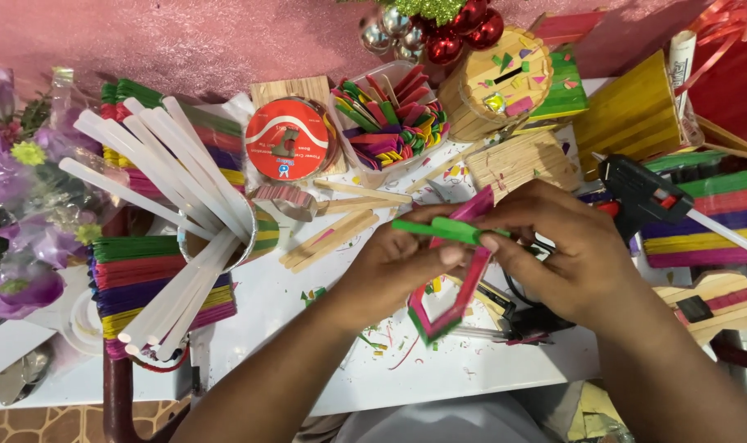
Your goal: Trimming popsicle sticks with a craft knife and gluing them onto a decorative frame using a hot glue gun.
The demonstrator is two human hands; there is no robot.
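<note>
Your left hand [394, 267] grips the part-built pink-green stick frame [447, 308]; right hand [566, 250] pinches a green stick [439, 229] onto it. Glue gun [636, 193] at two o'clock.

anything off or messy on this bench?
Mostly craft litter: small coloured offcuts lie strewn over the white tabletop beneath both hands. A few plain wooden sticks lie loose and askew beside the cup of glue sticks. No damage visible.
</note>
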